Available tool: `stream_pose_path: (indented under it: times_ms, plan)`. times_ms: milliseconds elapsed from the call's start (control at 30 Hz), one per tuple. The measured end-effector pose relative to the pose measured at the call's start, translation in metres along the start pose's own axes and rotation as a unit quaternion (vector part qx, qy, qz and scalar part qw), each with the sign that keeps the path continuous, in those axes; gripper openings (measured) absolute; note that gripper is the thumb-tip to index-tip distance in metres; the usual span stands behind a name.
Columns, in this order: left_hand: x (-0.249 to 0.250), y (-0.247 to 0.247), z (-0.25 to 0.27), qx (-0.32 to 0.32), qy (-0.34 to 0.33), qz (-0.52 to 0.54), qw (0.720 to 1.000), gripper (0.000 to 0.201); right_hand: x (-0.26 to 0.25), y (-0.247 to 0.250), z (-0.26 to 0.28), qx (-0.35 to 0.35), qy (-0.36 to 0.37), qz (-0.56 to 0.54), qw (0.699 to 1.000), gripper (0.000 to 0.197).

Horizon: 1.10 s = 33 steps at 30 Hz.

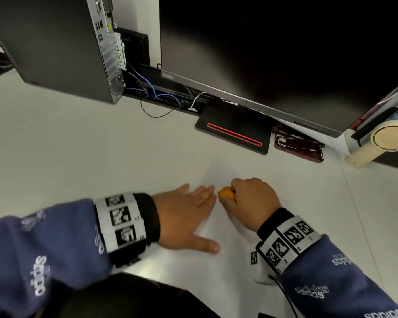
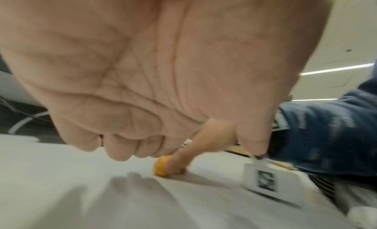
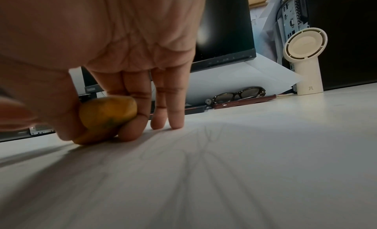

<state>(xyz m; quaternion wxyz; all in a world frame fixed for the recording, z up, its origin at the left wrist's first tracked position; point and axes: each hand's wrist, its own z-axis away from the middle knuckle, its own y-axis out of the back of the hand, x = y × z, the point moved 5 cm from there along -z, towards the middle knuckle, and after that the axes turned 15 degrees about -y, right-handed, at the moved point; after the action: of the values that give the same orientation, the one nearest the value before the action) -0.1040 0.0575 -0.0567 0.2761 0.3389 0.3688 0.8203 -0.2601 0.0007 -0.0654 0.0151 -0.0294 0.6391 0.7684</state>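
I press my left hand [image 1: 184, 216] flat, fingers straight, on the paper [image 1: 234, 235] so it cannot slide. My right hand [image 1: 253, 200] pinches the eraser [image 1: 226, 193] low down, to rub hard.

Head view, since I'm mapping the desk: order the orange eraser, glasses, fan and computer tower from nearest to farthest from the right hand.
1. orange eraser: gripped by the right hand, at its left side.
2. glasses: behind the hand, slightly right.
3. fan: far right edge.
4. computer tower: back left corner.
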Motion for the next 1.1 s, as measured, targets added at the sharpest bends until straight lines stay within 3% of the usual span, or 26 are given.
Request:
stream_pose_path:
  times_ms: [133,333,467,700,1100]
  plan:
    - [-0.051,0.038,-0.011,0.015,0.019,-0.032,0.999,0.106,-0.001,0.0,0.003,0.001,0.015,-0.001,1.0,0.037]
    - [-0.099,0.041,-0.032,-0.048,0.04,-0.088,0.994,0.131,-0.008,0.001,0.002,-0.029,0.057,0.013,0.998,0.039]
    - [-0.109,0.028,-0.039,-0.052,0.042,-0.08,0.995,0.131,-0.012,0.012,-0.01,-0.047,0.066,-0.007,0.997,0.036]
    - [-0.115,0.024,-0.046,-0.038,0.062,-0.034,0.997,0.127,-0.033,0.018,-0.041,-0.02,0.087,0.024,0.996,0.028]
    - [-0.119,0.019,-0.055,-0.033,0.075,-0.031,0.996,0.13,-0.029,0.008,-0.033,0.028,0.096,0.043,0.994,0.031]
